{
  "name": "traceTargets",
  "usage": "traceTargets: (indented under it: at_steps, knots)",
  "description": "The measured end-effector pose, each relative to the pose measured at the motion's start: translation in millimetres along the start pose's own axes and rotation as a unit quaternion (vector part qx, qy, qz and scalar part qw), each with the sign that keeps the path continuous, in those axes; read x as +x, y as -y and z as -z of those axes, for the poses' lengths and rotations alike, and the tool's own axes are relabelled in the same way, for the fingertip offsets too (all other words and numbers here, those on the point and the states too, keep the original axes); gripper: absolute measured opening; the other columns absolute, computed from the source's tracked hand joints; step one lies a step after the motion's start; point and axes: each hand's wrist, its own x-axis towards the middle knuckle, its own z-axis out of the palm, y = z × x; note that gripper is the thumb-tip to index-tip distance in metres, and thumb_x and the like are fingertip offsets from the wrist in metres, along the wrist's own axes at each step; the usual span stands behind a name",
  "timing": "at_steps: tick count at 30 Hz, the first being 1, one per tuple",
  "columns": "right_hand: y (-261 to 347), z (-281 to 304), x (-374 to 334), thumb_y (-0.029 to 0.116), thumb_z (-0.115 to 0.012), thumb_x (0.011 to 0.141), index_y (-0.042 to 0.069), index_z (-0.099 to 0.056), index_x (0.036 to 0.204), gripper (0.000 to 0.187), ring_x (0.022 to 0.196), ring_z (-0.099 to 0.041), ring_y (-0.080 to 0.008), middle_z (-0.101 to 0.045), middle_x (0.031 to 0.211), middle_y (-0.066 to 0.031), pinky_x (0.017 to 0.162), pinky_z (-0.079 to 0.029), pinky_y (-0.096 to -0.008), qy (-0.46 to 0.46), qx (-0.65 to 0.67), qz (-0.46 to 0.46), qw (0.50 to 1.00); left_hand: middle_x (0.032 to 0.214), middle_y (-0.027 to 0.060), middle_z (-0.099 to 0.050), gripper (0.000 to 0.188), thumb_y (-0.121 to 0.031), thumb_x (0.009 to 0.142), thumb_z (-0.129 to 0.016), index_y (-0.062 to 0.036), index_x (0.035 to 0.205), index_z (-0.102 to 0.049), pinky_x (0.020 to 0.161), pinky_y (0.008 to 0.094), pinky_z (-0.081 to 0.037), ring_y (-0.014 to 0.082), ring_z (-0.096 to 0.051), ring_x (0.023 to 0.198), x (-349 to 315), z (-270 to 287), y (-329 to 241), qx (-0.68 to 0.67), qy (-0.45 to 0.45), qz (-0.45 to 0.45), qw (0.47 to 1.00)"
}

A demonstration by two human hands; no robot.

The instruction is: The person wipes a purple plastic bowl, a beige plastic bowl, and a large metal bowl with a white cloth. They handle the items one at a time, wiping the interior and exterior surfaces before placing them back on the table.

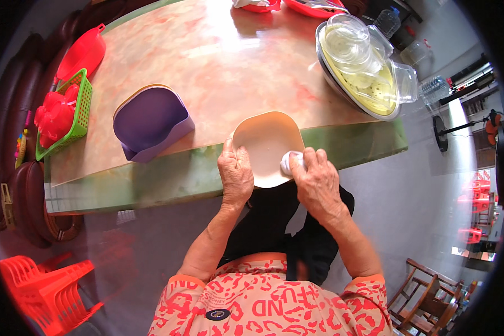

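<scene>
A cream plastic bin [267, 140] with rounded corners is tilted at the table's near edge, its inside facing me. My left hand [236, 175] grips its left wall, thumb over the rim. At the bin's right side, my right hand [319, 182] is closed around a crumpled white cloth [292, 163] pressed to the inner wall near the rim. To the left on the table stands a purple bin [151, 120] of similar shape, with a yellowish rim showing behind it.
The marbled table [218, 73] has a green border. A green basket [83, 115] holding red items and a red colander [84, 53] sit at its left. Clear plastic bowls [350, 45] fill a large basin [386, 106] at the right. Stacked red chairs [47, 291] stand lower left.
</scene>
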Motion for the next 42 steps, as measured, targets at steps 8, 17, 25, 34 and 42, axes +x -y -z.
traceTargets:
  at_steps: [8,17,25,34,42]
  knots:
    - [-3,7,-4,0.004,-0.059,0.073,0.003,-0.059,0.092,0.019,0.083,-0.055,-0.0271,-0.049,0.088,-0.0115,0.063,-0.052,-0.0351,0.035,0.093,0.011,0.995,0.098,0.0041,-0.064,0.023,-0.004,0.096,-0.049,0.0031,0.117,-0.057,0.078,0.024,-0.048,0.008,-0.057,0.087,1,2,4,-0.017,0.02,0.01,1.0]
    - [-14,-16,40,0.01,-0.062,0.074,0.004,-0.061,0.088,0.015,0.085,-0.056,-0.0231,-0.056,0.091,-0.0082,0.062,-0.05,-0.0319,-0.076,-0.066,-0.028,0.995,0.097,0.004,-0.065,0.024,-0.006,0.096,-0.049,0.0028,0.117,-0.057,0.079,0.0241,-0.047,0.008,-0.057,0.087,1,0,0,-0.006,0.027,0.012,1.0]
    - [23,5,1,0.008,-0.06,0.072,0.001,-0.062,0.102,0.031,0.086,-0.054,-0.0259,-0.055,0.093,-0.0105,0.064,-0.049,-0.0351,0.031,0.022,0.029,0.999,0.097,0.0045,-0.064,0.023,-0.005,0.096,-0.049,0.0038,0.116,-0.057,0.079,0.0245,-0.047,0.0087,-0.056,0.088,-1,3,3,0.022,0.023,-0.019,0.999]
    - [13,-8,14,0.012,-0.061,0.075,0.003,-0.064,0.097,0.024,0.082,-0.056,-0.022,-0.057,0.087,-0.0068,0.06,-0.046,-0.0328,-0.026,-0.031,-0.023,0.999,0.108,0.0081,-0.063,0.031,0.001,0.094,-0.042,0.004,0.123,-0.052,0.087,0.026,-0.044,0.0127,-0.056,0.097,0,2,4,-0.022,0.042,-0.006,0.999]
    - [30,2,10,0.009,-0.06,0.072,0.002,-0.062,0.092,0.021,0.082,-0.056,-0.0248,-0.056,0.087,-0.0081,0.063,-0.048,-0.0348,0.038,0.047,0.002,0.998,0.101,0.0033,-0.062,0.022,-0.005,0.097,-0.047,0.0008,0.116,-0.055,0.081,0.0244,-0.046,0.0085,-0.055,0.089,-2,4,5,-0.024,0.028,-0.009,0.999]
